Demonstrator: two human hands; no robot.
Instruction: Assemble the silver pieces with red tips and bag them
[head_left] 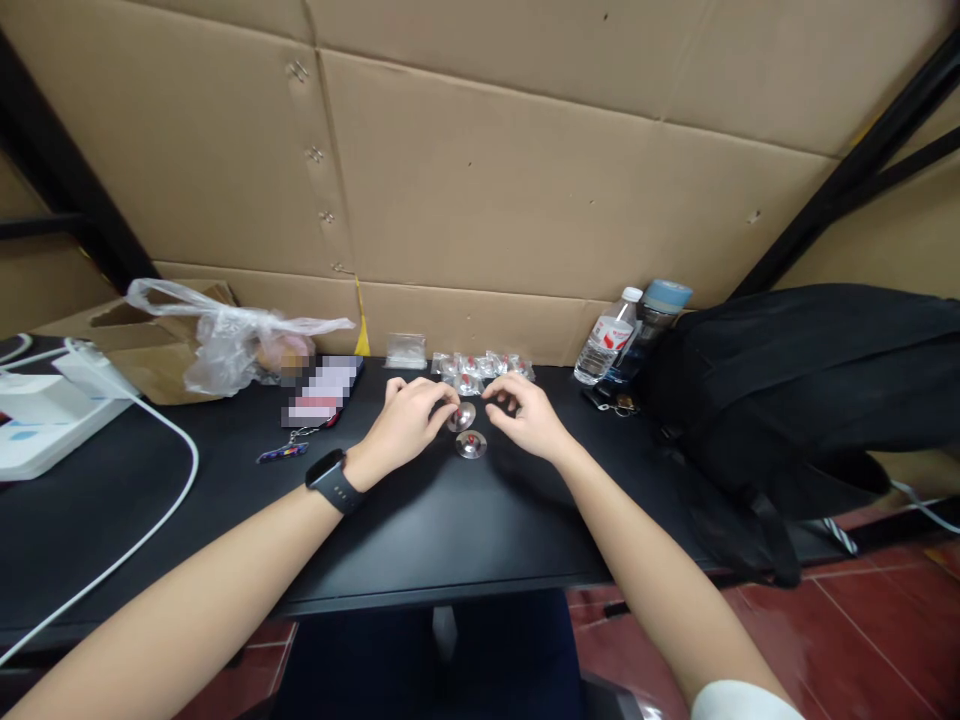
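Note:
My left hand (418, 412) pinches the red centre of a round silver metal disc (466, 418) between thumb and forefinger, the disc tilted above the black table. A second silver disc with a red centre (471, 446) lies flat just in front of it. To the right of the discs is my right hand (523, 412), its fingers bent and apart from the thumb, with nothing visible between them. Behind both hands sit several similar discs in clear plastic packets (468, 381), partly hidden by the fingers. A small stack of clear bags (406, 351) is to their left.
A phone (330, 390) with a keychain charm (283, 452), a plastic bag (225, 340) and a white power strip (45, 440) with its cable are at left. A water bottle (604, 338), a blue-lidded bottle (666, 297) and a black backpack (810, 390) stand right. Cardboard (480, 180) walls the back.

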